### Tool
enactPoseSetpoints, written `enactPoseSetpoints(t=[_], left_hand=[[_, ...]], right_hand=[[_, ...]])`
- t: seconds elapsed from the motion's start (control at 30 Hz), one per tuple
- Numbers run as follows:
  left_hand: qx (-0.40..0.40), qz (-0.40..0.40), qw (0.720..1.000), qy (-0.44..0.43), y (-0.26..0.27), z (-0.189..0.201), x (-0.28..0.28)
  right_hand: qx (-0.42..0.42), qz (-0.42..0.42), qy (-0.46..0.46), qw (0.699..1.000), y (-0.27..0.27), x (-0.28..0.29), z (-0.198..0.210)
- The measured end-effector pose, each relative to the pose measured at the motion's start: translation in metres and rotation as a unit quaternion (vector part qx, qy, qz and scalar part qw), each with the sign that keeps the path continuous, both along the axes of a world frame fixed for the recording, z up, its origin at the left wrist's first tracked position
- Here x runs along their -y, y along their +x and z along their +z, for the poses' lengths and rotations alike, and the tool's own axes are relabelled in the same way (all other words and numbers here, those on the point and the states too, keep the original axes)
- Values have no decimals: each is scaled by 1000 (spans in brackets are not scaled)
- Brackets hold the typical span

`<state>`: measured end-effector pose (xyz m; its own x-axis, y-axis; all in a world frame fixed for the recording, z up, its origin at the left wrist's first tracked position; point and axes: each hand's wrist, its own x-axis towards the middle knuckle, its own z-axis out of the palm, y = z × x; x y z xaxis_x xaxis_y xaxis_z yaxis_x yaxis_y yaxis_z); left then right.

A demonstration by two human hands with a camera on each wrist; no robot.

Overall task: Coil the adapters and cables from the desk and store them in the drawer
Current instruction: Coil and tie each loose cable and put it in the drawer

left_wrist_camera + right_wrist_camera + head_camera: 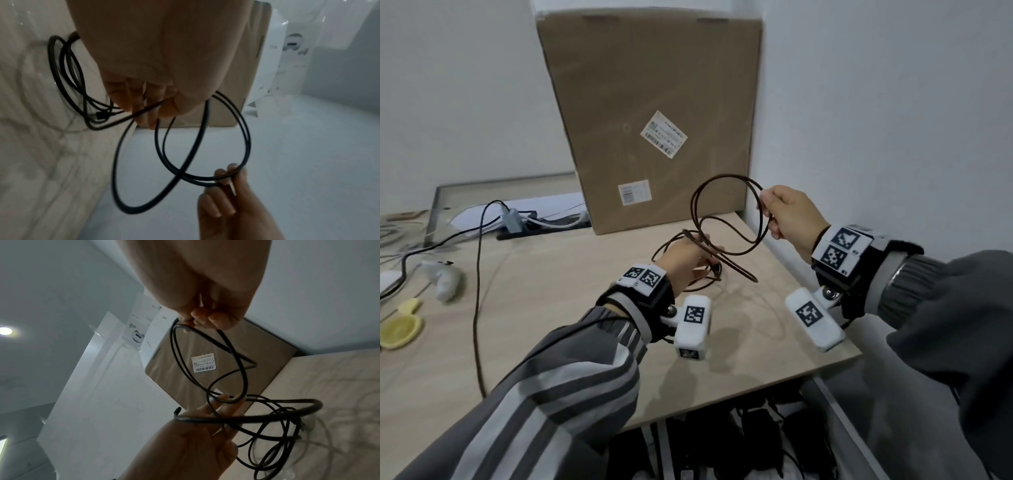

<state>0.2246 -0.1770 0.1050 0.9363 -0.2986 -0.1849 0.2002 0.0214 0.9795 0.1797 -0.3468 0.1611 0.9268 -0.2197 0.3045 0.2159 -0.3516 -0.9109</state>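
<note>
A thin dark cable (722, 177) hangs in loops between both hands above the desk's right end. My right hand (767, 209) is raised and pinches two loops of it between thumb and fingers, shown close in the right wrist view (197, 321). Lower and to the left, my left hand (702, 253) holds a strand between thumb and fingers (148, 105). The rest of the cable (68, 73) lies in a loose tangle on the desk (551, 308), with a plug end visible. The open drawer (832, 404) below the desk edge holds black adapters (756, 431).
A large cardboard box (654, 102) stands against the wall right behind the hands. Further left lie a long black cable (477, 291), a grey adapter (512, 219), a white controller (445, 277) and a yellow object (400, 329). The wall closes the right side.
</note>
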Motion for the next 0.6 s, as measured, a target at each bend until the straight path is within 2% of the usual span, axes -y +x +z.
enactPoseSetpoints(t=[0.07,0.23,0.37,0.47,0.6], left_hand=[[-35,24,999,-26,0,6,-5],[-94,-8,994,-60,-6,22,-35],[-40,18,998,40,-16,34,-57],[28,82,990,108,-18,45,-86],[35,227,966,115,-16,57,-138]], right_hand=[[-17,-4,22,1000,0,1,2],[-99,-7,149,984,-4,-4,3],[-129,-16,245,961,-6,-13,13],[-129,-70,263,954,1,2,31],[-112,-121,283,945,3,37,43]])
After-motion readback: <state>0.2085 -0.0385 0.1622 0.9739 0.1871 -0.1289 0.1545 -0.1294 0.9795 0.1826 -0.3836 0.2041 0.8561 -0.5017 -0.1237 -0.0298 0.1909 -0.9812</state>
